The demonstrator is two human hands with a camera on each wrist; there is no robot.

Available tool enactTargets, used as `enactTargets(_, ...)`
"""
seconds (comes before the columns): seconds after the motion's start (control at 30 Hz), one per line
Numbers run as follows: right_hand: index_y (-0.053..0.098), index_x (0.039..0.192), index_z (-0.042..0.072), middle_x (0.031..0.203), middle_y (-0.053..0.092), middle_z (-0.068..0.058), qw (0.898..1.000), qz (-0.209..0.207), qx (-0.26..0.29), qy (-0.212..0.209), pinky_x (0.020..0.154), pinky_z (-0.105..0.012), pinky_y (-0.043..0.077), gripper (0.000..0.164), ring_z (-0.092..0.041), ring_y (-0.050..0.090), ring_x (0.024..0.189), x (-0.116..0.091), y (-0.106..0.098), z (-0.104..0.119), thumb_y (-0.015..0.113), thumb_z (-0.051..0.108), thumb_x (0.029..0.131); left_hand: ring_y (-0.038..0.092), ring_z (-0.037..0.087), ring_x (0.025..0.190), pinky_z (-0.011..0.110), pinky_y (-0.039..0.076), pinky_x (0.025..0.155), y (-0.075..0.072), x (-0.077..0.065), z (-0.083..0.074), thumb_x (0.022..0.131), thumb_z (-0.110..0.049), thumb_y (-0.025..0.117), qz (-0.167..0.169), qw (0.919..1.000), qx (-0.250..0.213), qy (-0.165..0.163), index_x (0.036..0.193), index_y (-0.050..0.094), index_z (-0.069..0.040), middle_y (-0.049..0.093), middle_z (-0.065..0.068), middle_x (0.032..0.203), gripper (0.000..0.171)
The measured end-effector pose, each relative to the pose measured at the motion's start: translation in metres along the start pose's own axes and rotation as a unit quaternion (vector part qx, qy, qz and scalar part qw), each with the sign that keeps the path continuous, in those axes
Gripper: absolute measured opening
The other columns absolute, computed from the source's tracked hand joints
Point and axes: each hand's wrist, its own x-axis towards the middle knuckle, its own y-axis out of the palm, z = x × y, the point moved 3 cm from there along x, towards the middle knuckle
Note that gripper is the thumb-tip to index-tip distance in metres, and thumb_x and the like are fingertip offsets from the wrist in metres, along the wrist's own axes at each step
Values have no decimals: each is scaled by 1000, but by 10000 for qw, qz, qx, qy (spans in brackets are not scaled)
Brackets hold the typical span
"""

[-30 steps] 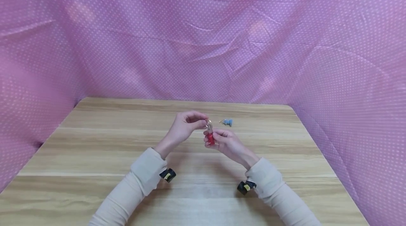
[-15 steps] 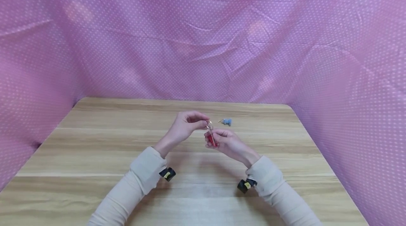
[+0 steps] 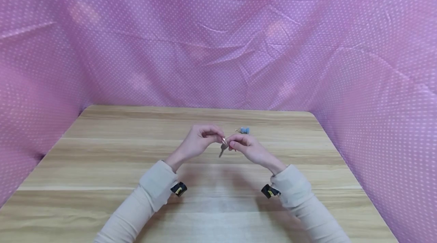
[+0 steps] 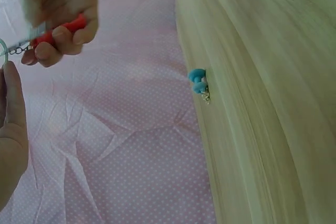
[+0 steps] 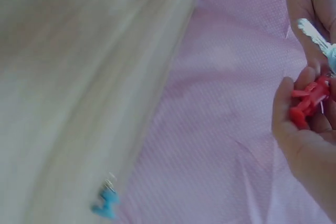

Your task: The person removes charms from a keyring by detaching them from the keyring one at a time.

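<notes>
My left hand (image 3: 197, 142) pinches a metal key ring (image 3: 224, 141) between thumb and fingertips, above the table. From the ring a silver key (image 3: 221, 151) points down and to the left in the head view; its toothed blade (image 5: 313, 34) shows in the right wrist view. Right beside it, my right hand (image 3: 252, 150) holds a red figure-shaped charm (image 5: 312, 99) in its curled fingers. The left wrist view shows a short chain (image 4: 20, 50) running from the charm toward the ring. In the head view the right fingers cover nearly all of the charm.
A small blue charm (image 3: 244, 130) with a gold-coloured chain lies on the wood-grain table (image 3: 102, 167), just beyond the right hand. Pink dotted cloth (image 3: 218, 65) hangs behind the table and along both sides. Each wrist carries a small black camera (image 3: 179, 188).
The red charm has gone from plain sight into the right fingers, and the key now shows hanging below the ring. The right hand has shifted slightly up and right. The blue charm stays put.
</notes>
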Motion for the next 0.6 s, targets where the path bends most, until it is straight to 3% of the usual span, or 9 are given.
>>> enactTargets(0.13,62,104,-2,97,61,-14,9978,-129,-601,-231,79,-27,52,19,-16,58,87,-1,-5,9,50,9,94,63,13,87,31,54,82,3,-1,1,85,-2,61,10,9997,72,233,90,67,3,65,19,94,9)
enactTargets(0.27,64,98,0,89,61,-10,9969,-391,-660,-148,71,-25,51,14,-11,56,79,-2,-7,14,54,10,91,62,13,90,30,54,84,4,-2,5,84,-1,61,-22,9997,80,225,89,68,0,66,15,95,8)
enactTargets(0.47,63,96,-3,79,60,-3,9963,-820,-194,180,59,-20,48,16,-8,55,67,0,-2,11,55,10,91,62,12,93,28,54,85,3,-3,7,83,-1,62,-243,9995,106,154,90,68,3,66,17,99,10)
enactTargets(0.6,62,96,-5,75,63,1,9889,-1372,198,534,57,-19,47,19,-9,57,65,2,-1,7,56,12,91,62,17,101,28,52,87,4,-2,10,83,-2,63,-453,9990,21,-44,93,68,4,65,17,106,12)
